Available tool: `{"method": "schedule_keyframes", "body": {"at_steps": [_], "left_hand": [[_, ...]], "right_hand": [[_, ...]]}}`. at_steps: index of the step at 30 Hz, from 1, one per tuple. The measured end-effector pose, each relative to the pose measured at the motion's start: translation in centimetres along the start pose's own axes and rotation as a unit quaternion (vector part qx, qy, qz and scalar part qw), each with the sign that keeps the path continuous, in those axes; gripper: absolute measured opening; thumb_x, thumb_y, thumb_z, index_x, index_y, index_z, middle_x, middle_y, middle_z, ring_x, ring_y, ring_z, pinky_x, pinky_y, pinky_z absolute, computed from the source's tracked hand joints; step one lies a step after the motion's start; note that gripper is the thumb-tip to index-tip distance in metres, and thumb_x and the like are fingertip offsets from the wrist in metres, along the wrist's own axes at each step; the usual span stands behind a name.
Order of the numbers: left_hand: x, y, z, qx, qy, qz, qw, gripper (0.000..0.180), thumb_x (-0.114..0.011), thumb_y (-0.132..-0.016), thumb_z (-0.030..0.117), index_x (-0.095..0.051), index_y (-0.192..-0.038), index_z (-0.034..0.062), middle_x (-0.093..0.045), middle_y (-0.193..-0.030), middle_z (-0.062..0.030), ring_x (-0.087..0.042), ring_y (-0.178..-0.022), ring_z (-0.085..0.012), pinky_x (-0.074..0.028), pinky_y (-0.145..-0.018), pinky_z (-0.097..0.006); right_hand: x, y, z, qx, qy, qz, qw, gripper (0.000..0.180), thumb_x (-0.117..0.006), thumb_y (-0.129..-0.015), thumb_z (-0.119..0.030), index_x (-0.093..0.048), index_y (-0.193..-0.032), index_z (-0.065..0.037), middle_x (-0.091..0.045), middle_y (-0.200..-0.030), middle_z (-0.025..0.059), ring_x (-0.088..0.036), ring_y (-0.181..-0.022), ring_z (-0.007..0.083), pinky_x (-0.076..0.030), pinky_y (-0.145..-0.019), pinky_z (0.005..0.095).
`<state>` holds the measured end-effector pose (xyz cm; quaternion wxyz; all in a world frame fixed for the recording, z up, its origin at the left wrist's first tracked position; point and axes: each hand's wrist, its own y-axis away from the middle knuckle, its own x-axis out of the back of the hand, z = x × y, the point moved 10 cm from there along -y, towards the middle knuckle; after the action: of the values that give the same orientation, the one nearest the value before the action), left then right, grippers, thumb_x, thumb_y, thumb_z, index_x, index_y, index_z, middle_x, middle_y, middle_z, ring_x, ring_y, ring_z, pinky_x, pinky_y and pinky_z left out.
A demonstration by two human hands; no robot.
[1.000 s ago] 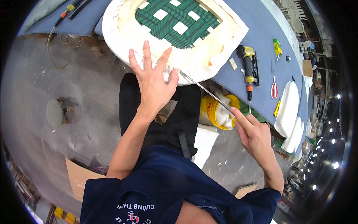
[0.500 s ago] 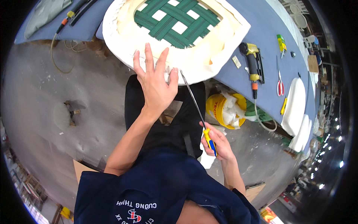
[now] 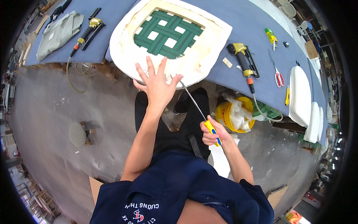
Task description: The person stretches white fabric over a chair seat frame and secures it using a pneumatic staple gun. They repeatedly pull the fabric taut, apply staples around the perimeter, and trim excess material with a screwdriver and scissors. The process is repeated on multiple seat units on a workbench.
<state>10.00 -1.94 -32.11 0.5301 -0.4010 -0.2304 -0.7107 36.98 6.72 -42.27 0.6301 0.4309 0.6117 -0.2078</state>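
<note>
A chair seat (image 3: 121, 48) lies underside up at the table's near edge, with white covering round its rim and woven green webbing (image 3: 173, 31) across its opening. My left hand (image 3: 159, 89) rests on the seat's near rim, fingers spread over the white covering. My right hand (image 3: 216, 131) is closed round the yellow and blue handle of a screwdriver (image 3: 194, 101). Its long metal shaft slants up and left, and the tip meets the rim beside my left thumb. Whether the tip is under the covering I cannot tell.
On the blue-covered table (image 3: 257, 35) lie a nail gun (image 3: 243, 61), red-handled scissors (image 3: 279, 77), a yellow-handled tool (image 3: 287, 95) and white pads (image 3: 300, 97). Another nail gun (image 3: 89, 31) and grey fabric (image 3: 59, 33) lie at left. A yellow bucket (image 3: 223, 114) stands below; a stool (image 3: 77, 134) is on the floor.
The whole view has shifted, showing more of the table's left side. My left hand still lies on the rim, and my right hand still grips the screwdriver, its tip still beside my left thumb.
</note>
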Motion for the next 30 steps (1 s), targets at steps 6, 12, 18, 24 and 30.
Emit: {"method": "schedule_keyframes", "body": {"at_steps": [6, 12, 18, 24, 30], "left_hand": [[2.2, -1.2, 1.1, -0.006, 0.157, -0.074, 0.985, 0.041, -0.083, -0.094, 0.046, -0.082, -0.128, 0.0228, -0.047, -0.170, -0.0226, -0.002, -0.170, -0.0467, 0.004, -0.117, -0.089], [8.9, 1.9, -4.1, -0.117, 0.294, -0.043, 0.948, 0.032, -0.077, -0.099, 0.025, -0.079, -0.130, 0.0179, -0.051, -0.168, -0.0228, -0.016, -0.169, -0.0486, -0.010, -0.129, -0.075], [4.2, 2.8, -1.0, -0.099, 0.120, -0.015, 0.988, 0.064, -0.075, -0.101, 0.042, -0.059, -0.162, 0.0273, -0.012, -0.185, -0.0241, 0.006, -0.167, -0.0579, -0.008, -0.126, -0.081], [0.7, 0.7, -0.1, -0.074, 0.018, 0.073, 0.994, 0.061, -0.077, -0.096, 0.038, -0.067, -0.154, 0.0246, -0.024, -0.180, -0.0265, 0.005, -0.161, -0.0645, -0.018, -0.123, -0.082], [1.1, 0.7, 0.0, -0.099, 0.051, 0.104, 0.988, 0.056, -0.077, -0.094, 0.029, -0.072, -0.148, 0.0197, -0.027, -0.179, -0.0270, 0.002, -0.160, -0.0635, -0.020, -0.125, -0.076]], "right_hand": [[0.8, -0.9, -1.8, -0.001, 0.098, -0.026, 0.995, 0.079, -0.029, -0.118, -0.064, -0.048, -0.160, 0.000, -0.048, -0.057, 0.0012, -0.043, -0.046, 0.0106, -0.034, -0.045, 0.0283], [-9.1, 7.9, -10.3, 0.216, 0.718, 0.292, 0.594, 0.047, -0.061, -0.113, -0.030, -0.060, -0.159, -0.019, -0.061, -0.076, 0.0051, -0.059, -0.063, 0.0190, -0.050, -0.060, 0.0353], [-14.6, 10.3, -12.8, 0.152, 0.894, 0.353, 0.230, 0.047, -0.073, -0.104, -0.022, -0.069, -0.150, -0.028, -0.060, -0.081, 0.0069, -0.064, -0.066, 0.0273, -0.053, -0.061, 0.0425], [-17.2, 10.0, -14.2, 0.115, 0.934, 0.306, 0.146, 0.058, -0.079, -0.099, -0.023, -0.065, -0.154, -0.031, -0.056, -0.080, 0.0049, -0.063, -0.061, 0.0254, -0.053, -0.056, 0.0409], [-20.3, 8.7, -16.2, 0.035, 0.966, 0.248, 0.070, 0.073, -0.084, -0.092, -0.020, -0.060, -0.159, -0.033, -0.054, -0.086, 0.0031, -0.063, -0.062, 0.0209, -0.053, -0.054, 0.0387]]}}
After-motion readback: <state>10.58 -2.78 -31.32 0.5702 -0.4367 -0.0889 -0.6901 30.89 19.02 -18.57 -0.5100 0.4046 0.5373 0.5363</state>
